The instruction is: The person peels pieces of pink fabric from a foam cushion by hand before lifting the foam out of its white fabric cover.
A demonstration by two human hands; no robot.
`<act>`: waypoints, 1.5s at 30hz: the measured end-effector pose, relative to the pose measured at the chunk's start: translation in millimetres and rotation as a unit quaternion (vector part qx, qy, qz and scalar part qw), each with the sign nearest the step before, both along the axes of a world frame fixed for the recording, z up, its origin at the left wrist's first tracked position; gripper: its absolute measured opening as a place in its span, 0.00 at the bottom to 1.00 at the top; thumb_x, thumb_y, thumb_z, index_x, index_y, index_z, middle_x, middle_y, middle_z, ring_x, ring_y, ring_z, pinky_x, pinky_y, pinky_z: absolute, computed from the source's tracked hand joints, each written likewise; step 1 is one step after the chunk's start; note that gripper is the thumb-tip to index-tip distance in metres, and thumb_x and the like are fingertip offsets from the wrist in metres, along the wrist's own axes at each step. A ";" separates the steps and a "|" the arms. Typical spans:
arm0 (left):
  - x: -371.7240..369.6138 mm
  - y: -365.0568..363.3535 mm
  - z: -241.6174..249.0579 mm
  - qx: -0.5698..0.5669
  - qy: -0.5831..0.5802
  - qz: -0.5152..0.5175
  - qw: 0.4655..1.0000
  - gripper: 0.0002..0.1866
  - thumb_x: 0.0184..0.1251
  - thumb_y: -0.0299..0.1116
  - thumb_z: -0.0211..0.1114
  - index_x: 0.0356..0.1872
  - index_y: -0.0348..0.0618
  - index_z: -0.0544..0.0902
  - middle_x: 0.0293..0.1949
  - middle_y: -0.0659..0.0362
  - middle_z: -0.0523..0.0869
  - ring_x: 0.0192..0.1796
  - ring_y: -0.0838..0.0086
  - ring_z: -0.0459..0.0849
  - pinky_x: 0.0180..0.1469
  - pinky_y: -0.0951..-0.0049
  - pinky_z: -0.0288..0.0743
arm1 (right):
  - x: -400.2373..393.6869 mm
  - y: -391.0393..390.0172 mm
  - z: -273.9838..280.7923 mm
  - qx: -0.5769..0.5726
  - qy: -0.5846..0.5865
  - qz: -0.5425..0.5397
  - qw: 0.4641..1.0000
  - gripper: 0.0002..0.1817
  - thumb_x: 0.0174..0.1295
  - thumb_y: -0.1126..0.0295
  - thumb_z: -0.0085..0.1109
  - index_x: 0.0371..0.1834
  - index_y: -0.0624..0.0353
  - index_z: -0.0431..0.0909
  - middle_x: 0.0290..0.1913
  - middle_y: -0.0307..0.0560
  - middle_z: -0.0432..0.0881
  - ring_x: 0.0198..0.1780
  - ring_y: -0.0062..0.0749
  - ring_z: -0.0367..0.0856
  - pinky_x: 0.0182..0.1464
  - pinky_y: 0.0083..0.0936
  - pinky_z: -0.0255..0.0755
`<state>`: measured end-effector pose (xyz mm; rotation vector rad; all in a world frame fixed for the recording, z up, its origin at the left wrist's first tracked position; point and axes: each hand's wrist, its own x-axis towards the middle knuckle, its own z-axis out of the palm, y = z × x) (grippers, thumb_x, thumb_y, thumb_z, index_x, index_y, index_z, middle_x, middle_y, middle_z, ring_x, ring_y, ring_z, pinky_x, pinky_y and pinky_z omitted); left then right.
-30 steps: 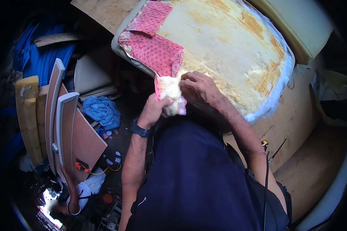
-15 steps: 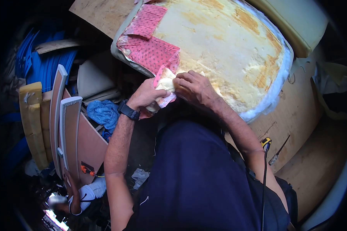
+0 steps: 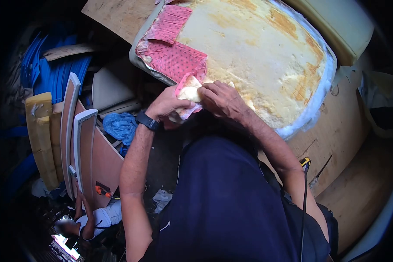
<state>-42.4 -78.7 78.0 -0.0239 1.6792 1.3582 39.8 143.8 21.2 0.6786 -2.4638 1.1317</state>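
Note:
A large cushion of worn cream foam [image 3: 257,52], stained brown in places, lies on the wooden table with white wadding along its near and right edges. Pink dotted fabric [image 3: 174,61] covers its left corner, and a loose flap hangs at the near edge. My left hand [image 3: 169,105], with a dark watch on the wrist, is closed on this flap, thumb on top. A pale wad of foam [image 3: 190,93] bulges out of the fabric between my hands. My right hand [image 3: 222,99] has curled fingers pressed against that wad; its fingertips are partly hidden.
On the table [image 3: 336,144] at right lie a yellow-black tape measure [image 3: 305,162] and a thin pointed tool [image 3: 322,171]. Curved panels [image 3: 84,153], a blue plastic bag [image 3: 120,127] and an orange tool [image 3: 103,190] are at left. Another person [image 3: 94,220] is at lower left.
The whole view has shifted slightly right. Both my hands keep their places at the fabric flap, with the right fingers slightly lower on the foam. The other person's arms have moved a little.

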 end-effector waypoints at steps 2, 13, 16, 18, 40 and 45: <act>-18.2 -4.2 -5.2 -0.047 0.136 -0.162 0.976 0.24 0.56 0.33 0.77 0.53 0.33 0.83 0.44 0.58 0.90 0.44 0.76 0.87 0.50 0.72 0.81 | -1.2 0.2 4.2 0.019 -0.011 0.014 1.000 0.17 0.61 0.71 0.66 0.52 0.58 0.78 0.44 0.48 0.82 0.44 0.43 0.83 0.46 0.39 0.79; 115.4 45.8 -8.6 -0.179 0.354 0.048 0.917 0.14 0.63 0.38 0.78 0.32 0.38 0.84 0.22 0.58 0.79 0.28 0.68 0.80 0.37 0.66 0.76 | -6.2 -2.2 -16.1 -0.025 -0.116 -0.051 0.992 0.07 0.60 0.73 0.67 0.41 0.58 0.83 0.36 0.50 0.83 0.41 0.47 0.84 0.44 0.40 0.80; 107.4 42.2 -39.9 -0.143 0.268 0.105 0.947 0.18 0.68 0.41 0.76 0.40 0.34 0.83 0.30 0.59 0.86 0.31 0.78 0.81 0.37 0.72 0.78 | -6.5 -1.5 -15.4 -0.025 -0.102 -0.044 0.993 0.08 0.60 0.72 0.67 0.41 0.58 0.82 0.35 0.49 0.82 0.40 0.47 0.83 0.44 0.41 0.79; 106.1 41.6 -40.6 -0.074 0.217 0.142 0.963 0.17 0.70 0.39 0.73 0.45 0.34 0.83 0.34 0.60 0.86 0.34 0.79 0.81 0.40 0.73 0.79 | -3.8 1.4 -12.6 -0.030 -0.088 -0.038 0.995 0.08 0.59 0.71 0.67 0.40 0.58 0.81 0.35 0.48 0.81 0.40 0.46 0.82 0.43 0.41 0.78; 77.4 42.6 -44.8 -0.114 0.493 0.086 0.858 0.07 0.75 0.28 0.62 0.39 0.33 0.81 0.36 0.44 0.81 0.39 0.45 0.81 0.41 0.51 0.74 | 4.3 -32.9 -27.4 0.058 -0.106 -0.173 0.978 0.09 0.60 0.70 0.62 0.42 0.58 0.77 0.36 0.53 0.79 0.41 0.50 0.81 0.41 0.44 0.73; 77.6 35.9 -45.6 -0.083 0.452 0.123 0.880 0.10 0.77 0.30 0.61 0.40 0.31 0.81 0.37 0.44 0.82 0.38 0.50 0.82 0.42 0.57 0.75 | -5.4 -37.3 -33.2 0.036 -0.096 -0.234 0.967 0.06 0.64 0.69 0.61 0.41 0.59 0.77 0.34 0.52 0.80 0.40 0.51 0.82 0.41 0.46 0.74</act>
